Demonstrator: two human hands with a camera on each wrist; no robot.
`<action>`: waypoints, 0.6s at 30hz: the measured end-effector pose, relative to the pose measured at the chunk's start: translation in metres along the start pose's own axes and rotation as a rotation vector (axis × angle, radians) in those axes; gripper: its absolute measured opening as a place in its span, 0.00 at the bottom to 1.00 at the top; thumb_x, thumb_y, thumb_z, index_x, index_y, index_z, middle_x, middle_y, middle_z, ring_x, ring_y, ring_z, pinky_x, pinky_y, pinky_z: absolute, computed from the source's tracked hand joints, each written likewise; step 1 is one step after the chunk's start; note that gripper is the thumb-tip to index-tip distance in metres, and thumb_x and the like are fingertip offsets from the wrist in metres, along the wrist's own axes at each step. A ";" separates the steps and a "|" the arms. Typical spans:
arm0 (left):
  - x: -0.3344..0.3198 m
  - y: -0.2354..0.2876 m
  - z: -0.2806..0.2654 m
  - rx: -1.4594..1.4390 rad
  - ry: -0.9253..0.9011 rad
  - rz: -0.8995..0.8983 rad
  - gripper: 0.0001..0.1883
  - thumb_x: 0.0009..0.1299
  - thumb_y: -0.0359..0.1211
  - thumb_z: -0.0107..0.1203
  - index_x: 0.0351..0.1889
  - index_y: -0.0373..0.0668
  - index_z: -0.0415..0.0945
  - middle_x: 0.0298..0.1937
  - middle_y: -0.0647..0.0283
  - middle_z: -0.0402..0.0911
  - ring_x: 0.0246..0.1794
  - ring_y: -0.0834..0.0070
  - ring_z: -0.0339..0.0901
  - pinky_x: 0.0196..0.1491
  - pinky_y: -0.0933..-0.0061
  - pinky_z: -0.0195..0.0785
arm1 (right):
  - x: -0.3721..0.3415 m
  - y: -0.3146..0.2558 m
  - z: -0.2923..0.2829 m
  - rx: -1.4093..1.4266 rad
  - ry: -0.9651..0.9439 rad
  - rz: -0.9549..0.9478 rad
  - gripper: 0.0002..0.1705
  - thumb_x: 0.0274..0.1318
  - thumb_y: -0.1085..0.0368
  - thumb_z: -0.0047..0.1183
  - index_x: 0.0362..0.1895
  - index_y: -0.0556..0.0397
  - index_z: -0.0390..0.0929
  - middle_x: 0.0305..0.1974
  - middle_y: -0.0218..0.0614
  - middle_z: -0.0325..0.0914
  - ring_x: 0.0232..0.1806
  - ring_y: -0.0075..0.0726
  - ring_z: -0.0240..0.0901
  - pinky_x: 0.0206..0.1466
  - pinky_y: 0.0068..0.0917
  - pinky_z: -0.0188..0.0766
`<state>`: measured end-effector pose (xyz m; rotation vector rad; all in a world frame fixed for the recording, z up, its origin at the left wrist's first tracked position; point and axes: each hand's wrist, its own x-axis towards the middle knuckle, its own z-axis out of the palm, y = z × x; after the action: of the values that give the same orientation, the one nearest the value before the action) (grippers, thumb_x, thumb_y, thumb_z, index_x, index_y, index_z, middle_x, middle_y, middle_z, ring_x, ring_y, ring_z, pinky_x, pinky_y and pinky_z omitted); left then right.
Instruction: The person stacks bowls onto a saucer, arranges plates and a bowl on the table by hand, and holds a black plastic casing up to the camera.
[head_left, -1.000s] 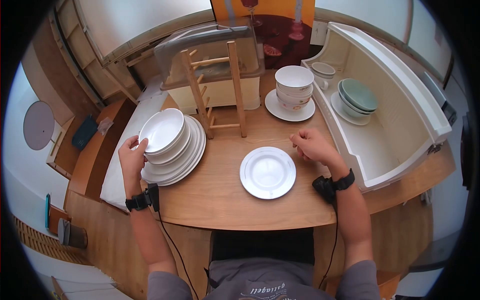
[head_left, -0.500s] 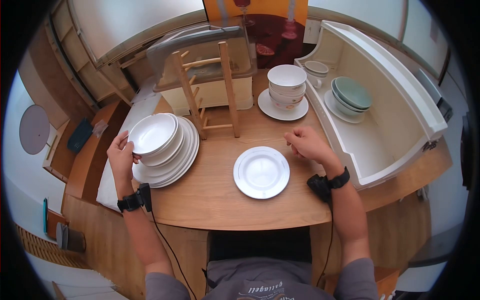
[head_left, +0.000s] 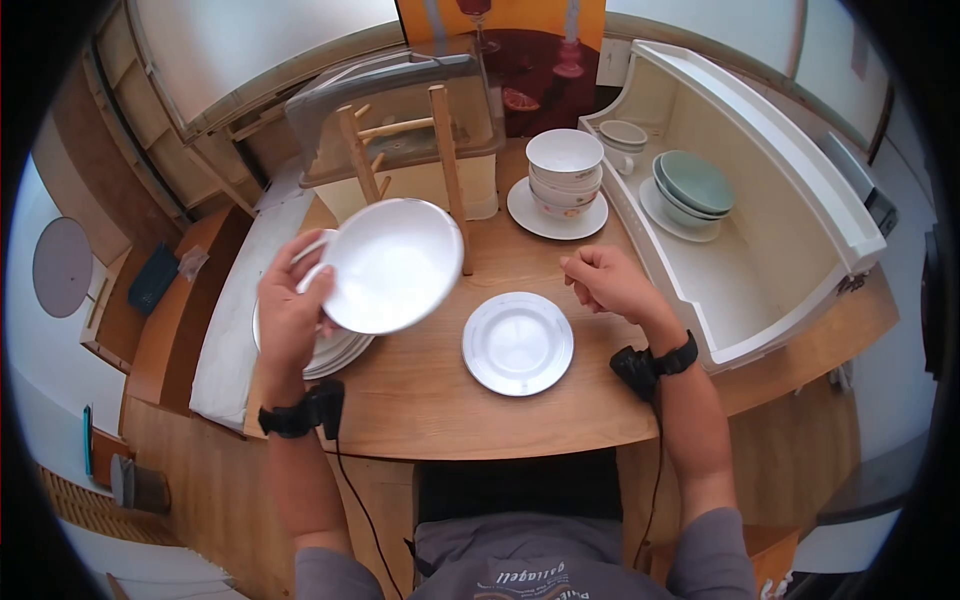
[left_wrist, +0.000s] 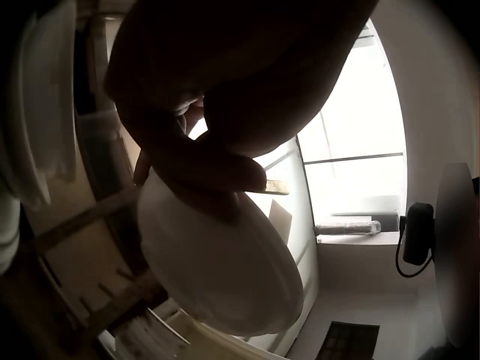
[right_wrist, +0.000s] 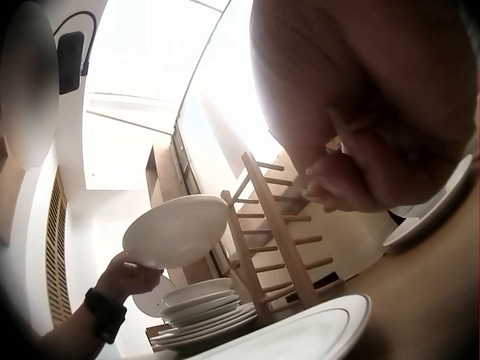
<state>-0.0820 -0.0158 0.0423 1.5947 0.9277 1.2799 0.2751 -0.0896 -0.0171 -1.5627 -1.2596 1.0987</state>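
My left hand [head_left: 290, 312] grips a white bowl [head_left: 395, 268] by its near-left rim, thumb on the inside. The bowl is raised and tilted, its inside facing the head camera. Below it, partly hidden in the head view, stands a stack of white plates [head_left: 342, 358]; the right wrist view shows more white dishes [right_wrist: 199, 300] on top of that stack. A white plate [head_left: 518, 345] with a thin rim line lies alone at the middle of the table. Just right of this plate my right hand [head_left: 610, 284] hovers with loosely curled fingers, holding nothing.
A wooden dish rack [head_left: 443, 130] stands behind the raised bowl, before a lidded container [head_left: 405, 120]. Patterned bowls [head_left: 565, 170] are stacked on a plate [head_left: 556, 226] at the back. On the right, a white bin [head_left: 735, 290] holds green bowls [head_left: 697, 182] and cups [head_left: 622, 140].
My left hand has lifted the top bowl off the stack and carried it to the right, tilting it. My right hand stays beside the single plate. The head view has shifted slightly.
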 end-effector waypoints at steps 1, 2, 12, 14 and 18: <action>0.001 -0.001 0.012 0.012 -0.047 -0.020 0.23 0.69 0.22 0.52 0.63 0.31 0.66 0.55 0.47 0.78 0.20 0.84 0.76 0.15 0.88 0.64 | -0.002 -0.002 -0.001 -0.005 0.004 0.002 0.19 0.67 0.54 0.49 0.27 0.55 0.73 0.16 0.29 0.70 0.15 0.20 0.63 0.18 0.19 0.62; 0.003 -0.005 0.024 -0.005 -0.109 -0.037 0.23 0.69 0.23 0.52 0.63 0.32 0.66 0.55 0.47 0.78 0.20 0.85 0.76 0.14 0.88 0.63 | -0.005 -0.004 -0.003 0.016 -0.006 0.011 0.20 0.67 0.54 0.49 0.27 0.54 0.73 0.16 0.28 0.70 0.15 0.19 0.63 0.18 0.19 0.61; 0.017 -0.039 0.085 -0.060 -0.545 -0.196 0.22 0.70 0.24 0.51 0.63 0.33 0.65 0.56 0.53 0.79 0.19 0.86 0.73 0.16 0.85 0.65 | -0.059 -0.015 -0.006 0.018 -0.065 0.077 0.18 0.68 0.54 0.49 0.29 0.54 0.73 0.16 0.26 0.69 0.15 0.17 0.62 0.19 0.18 0.60; 0.018 -0.045 0.089 -0.058 -0.578 -0.215 0.22 0.70 0.24 0.51 0.63 0.33 0.65 0.56 0.53 0.79 0.19 0.85 0.73 0.17 0.84 0.65 | -0.069 -0.016 -0.006 -0.006 -0.080 0.089 0.18 0.67 0.54 0.49 0.30 0.55 0.74 0.17 0.27 0.70 0.16 0.19 0.64 0.20 0.19 0.62; 0.013 -0.052 0.090 -0.077 -0.655 -0.291 0.23 0.70 0.25 0.52 0.63 0.33 0.64 0.58 0.53 0.78 0.19 0.85 0.73 0.17 0.84 0.66 | -0.093 -0.014 -0.004 -0.109 -0.182 0.191 0.18 0.69 0.55 0.48 0.31 0.55 0.73 0.16 0.27 0.70 0.17 0.18 0.65 0.21 0.19 0.63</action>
<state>0.0067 -0.0007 -0.0110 1.5945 0.6466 0.5237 0.2645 -0.1798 0.0091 -1.7242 -1.3305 1.3380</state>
